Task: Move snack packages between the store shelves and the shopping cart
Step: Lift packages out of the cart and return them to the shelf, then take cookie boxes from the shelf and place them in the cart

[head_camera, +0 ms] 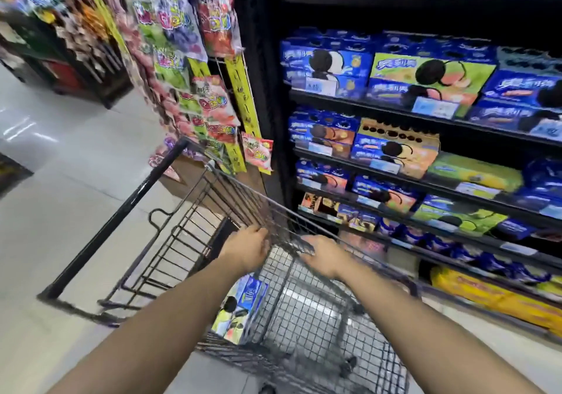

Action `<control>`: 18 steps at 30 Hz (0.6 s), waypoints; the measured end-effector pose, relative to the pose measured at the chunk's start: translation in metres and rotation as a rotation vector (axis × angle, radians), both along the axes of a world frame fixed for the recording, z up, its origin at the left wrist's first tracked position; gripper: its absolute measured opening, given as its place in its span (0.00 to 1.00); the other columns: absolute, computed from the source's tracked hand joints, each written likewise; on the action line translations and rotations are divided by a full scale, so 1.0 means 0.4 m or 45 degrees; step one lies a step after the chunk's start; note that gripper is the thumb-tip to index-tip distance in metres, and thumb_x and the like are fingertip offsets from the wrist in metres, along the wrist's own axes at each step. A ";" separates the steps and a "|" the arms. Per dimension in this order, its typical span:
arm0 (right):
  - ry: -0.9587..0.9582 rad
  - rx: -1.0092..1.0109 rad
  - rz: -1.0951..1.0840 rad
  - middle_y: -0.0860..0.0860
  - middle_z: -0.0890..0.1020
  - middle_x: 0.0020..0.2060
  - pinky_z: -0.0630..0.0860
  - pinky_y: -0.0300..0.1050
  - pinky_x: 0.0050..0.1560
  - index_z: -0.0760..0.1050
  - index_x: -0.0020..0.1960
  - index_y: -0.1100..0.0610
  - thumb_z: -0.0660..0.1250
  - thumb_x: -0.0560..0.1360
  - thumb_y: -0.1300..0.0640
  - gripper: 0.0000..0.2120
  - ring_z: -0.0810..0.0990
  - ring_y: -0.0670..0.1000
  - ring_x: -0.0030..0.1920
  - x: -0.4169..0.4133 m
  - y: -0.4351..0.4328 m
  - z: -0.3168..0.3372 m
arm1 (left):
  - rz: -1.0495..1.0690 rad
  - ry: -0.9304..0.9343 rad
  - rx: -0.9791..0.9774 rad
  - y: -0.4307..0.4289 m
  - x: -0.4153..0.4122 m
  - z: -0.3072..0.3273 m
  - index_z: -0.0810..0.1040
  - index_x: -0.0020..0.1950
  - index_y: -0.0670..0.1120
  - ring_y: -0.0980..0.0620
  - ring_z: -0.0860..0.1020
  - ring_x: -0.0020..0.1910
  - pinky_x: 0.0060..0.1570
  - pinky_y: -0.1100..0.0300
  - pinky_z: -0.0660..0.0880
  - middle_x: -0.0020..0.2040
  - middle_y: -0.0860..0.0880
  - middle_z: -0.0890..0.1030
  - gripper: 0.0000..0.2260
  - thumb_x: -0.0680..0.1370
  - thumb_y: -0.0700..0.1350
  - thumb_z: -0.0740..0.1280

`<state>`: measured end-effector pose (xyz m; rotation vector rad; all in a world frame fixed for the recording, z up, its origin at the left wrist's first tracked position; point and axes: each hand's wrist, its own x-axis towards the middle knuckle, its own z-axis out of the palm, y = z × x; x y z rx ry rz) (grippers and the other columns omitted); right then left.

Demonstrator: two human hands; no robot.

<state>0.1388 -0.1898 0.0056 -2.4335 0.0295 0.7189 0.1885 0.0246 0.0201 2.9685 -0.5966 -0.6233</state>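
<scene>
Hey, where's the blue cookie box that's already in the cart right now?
In the head view, the blue cookie box stands inside the shopping cart, at its left side, just below the left hand.

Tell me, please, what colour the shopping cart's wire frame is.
The shopping cart is black; head view shows it.

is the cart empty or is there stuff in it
Not empty: cookie boxes stand on edge at the left side of the shopping cart.
</scene>
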 end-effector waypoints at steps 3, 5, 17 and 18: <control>0.182 0.076 -0.057 0.55 0.75 0.70 0.69 0.47 0.70 0.61 0.79 0.52 0.63 0.82 0.49 0.27 0.75 0.55 0.68 -0.012 0.115 -0.140 | -0.002 0.141 0.080 0.117 0.004 -0.144 0.71 0.70 0.49 0.42 0.73 0.66 0.63 0.47 0.73 0.67 0.45 0.74 0.17 0.81 0.50 0.60; 0.255 0.095 -0.064 0.57 0.70 0.74 0.68 0.43 0.69 0.59 0.80 0.52 0.61 0.83 0.48 0.28 0.74 0.55 0.69 -0.015 0.180 -0.233 | 0.016 0.223 0.121 0.190 0.010 -0.242 0.71 0.71 0.50 0.42 0.72 0.68 0.64 0.48 0.73 0.69 0.46 0.73 0.18 0.81 0.49 0.60; 0.487 0.131 -0.309 0.57 0.78 0.67 0.74 0.42 0.55 0.63 0.77 0.55 0.67 0.80 0.50 0.29 0.80 0.55 0.59 0.017 0.440 -0.738 | 0.044 0.578 0.042 0.402 0.004 -0.752 0.75 0.70 0.42 0.47 0.71 0.70 0.68 0.57 0.65 0.71 0.43 0.73 0.17 0.82 0.44 0.60; 0.501 0.142 -0.357 0.56 0.78 0.67 0.73 0.43 0.57 0.64 0.77 0.55 0.68 0.79 0.51 0.29 0.79 0.56 0.62 0.023 0.458 -0.770 | 0.035 0.588 0.032 0.410 0.002 -0.785 0.74 0.70 0.41 0.47 0.71 0.70 0.69 0.57 0.63 0.72 0.42 0.72 0.16 0.83 0.44 0.59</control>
